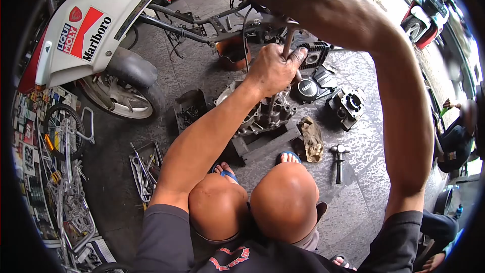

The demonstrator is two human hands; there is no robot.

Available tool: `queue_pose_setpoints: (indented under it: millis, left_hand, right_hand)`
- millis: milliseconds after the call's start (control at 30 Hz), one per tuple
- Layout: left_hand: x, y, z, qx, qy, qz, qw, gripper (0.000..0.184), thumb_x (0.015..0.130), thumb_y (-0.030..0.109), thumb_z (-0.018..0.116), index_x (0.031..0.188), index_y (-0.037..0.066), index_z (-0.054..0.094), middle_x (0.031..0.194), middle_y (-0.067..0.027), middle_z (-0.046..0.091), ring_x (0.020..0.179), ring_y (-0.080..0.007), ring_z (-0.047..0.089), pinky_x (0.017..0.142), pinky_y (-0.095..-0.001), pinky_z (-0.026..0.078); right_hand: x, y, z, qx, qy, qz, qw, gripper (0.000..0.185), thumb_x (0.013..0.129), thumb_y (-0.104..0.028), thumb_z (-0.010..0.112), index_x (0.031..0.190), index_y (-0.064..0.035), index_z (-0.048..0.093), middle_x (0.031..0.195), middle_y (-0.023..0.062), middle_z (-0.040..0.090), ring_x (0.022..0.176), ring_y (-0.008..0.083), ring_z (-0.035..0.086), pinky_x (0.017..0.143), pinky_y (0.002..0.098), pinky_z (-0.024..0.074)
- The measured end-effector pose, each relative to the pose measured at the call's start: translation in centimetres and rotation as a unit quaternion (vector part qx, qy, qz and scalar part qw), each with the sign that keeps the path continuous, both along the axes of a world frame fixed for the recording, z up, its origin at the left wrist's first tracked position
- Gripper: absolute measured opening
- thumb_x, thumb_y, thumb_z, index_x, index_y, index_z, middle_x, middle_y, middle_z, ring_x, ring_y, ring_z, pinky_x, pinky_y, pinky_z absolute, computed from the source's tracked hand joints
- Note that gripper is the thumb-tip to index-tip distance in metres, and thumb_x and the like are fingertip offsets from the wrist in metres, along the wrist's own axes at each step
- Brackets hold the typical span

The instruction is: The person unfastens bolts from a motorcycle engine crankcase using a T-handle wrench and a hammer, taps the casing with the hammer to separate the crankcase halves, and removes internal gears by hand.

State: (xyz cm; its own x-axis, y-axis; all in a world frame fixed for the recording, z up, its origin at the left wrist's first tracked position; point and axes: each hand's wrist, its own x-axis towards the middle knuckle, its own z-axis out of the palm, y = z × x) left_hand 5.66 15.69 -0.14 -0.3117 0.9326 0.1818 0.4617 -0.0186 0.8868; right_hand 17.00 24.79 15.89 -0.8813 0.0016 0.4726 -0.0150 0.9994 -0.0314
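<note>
My left hand (275, 70) is closed around a metal bar-handled tool (289, 40), whose upper end sticks out above the fist. Below the fist, a thin shaft reaches toward the bare engine block (275, 116), which rests on a low stand (265, 144). Over the tool's upper end is my right hand (308, 2), stretched out to the left, its palm side hidden; whether it touches the bar I cannot tell. Right of the engine lie a round black Yamaha cover (308, 88), a finned cylinder part (316, 55) and another engine casting (348, 107).
A hammer (339, 164) and a crumpled brown bag (312, 139) lie on the floor. Left of my feet is a tray of tools (145, 169). A white-faired motorcycle (96, 30) and a bare frame (202, 25) stand beyond. Another person (457, 136) sits at the right edge.
</note>
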Motion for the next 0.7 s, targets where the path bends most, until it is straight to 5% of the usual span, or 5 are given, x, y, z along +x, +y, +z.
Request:
queue_pose_setpoints:
  millis: [100, 233, 400, 467, 700]
  left_hand:
    - [-0.1, 0.0, -0.4, -0.006, -0.025, 0.0, 1.0, 0.038, 0.097, 0.035, 0.063, 0.085, 0.0, 0.072, 0.06, -0.0052, 0.065, 0.055, -0.0113, 0.061, 0.058, -0.0291, 0.05]
    - [-1.1, -0.3, -1.2, -0.015, -0.061, 0.014, 0.998, 0.044, 0.093, 0.04, 0.065, 0.074, 0.001, 0.071, 0.064, -0.0104, 0.07, 0.06, -0.0195, 0.067, 0.064, -0.0365, 0.053]
    - [-1.7, -1.0, -0.8, 0.006, -0.017, 0.014, 1.0, 0.038, 0.092, 0.036, 0.065, 0.076, 0.002, 0.072, 0.065, -0.0102, 0.07, 0.061, -0.0186, 0.067, 0.064, -0.0348, 0.052]
    - [-1.8, -1.1, -1.2, 0.029, -0.004, 0.02, 0.999, 0.038, 0.092, 0.036, 0.065, 0.074, 0.004, 0.073, 0.065, -0.0091, 0.07, 0.061, -0.0176, 0.067, 0.064, -0.0346, 0.053]
    - [-1.1, -1.6, -1.5, 0.017, -0.077, 0.018, 0.997, 0.038, 0.097, 0.029, 0.064, 0.07, 0.003, 0.067, 0.063, -0.0027, 0.065, 0.06, -0.0092, 0.059, 0.059, -0.0256, 0.047]
  right_hand:
    - [2.4, -5.4, 4.8, -0.516, 0.026, -0.06, 0.854, 0.054, 0.1, -0.057, 0.048, 0.076, -0.0096, 0.06, 0.056, -0.0012, 0.049, 0.048, 0.0089, 0.045, 0.044, 0.0258, 0.033]
    - [4.3, 2.7, 1.0, -0.679, 0.229, -0.022, 0.697, 0.033, 0.098, -0.038, 0.054, 0.092, -0.0061, 0.063, 0.066, 0.0039, 0.055, 0.05, 0.015, 0.049, 0.049, 0.03, 0.0397]
    - [7.3, 6.3, -16.5, -0.646, 0.223, -0.204, 0.701, 0.029, 0.093, -0.034, 0.052, 0.092, -0.0089, 0.066, 0.075, 0.0025, 0.062, 0.064, 0.0124, 0.054, 0.058, 0.0256, 0.0387]
    - [6.4, 0.9, -21.3, -0.573, 0.006, -0.396, 0.718, 0.032, 0.092, -0.035, 0.056, 0.1, -0.0063, 0.068, 0.085, 0.0036, 0.067, 0.076, 0.0131, 0.059, 0.067, 0.025, 0.0432]
    - [1.7, -8.5, -33.2, -0.42, 0.097, -0.205, 0.879, 0.046, 0.084, -0.028, 0.076, 0.114, 0.0027, 0.06, 0.107, 0.0241, 0.066, 0.099, 0.0422, 0.064, 0.085, 0.0453, 0.0527]
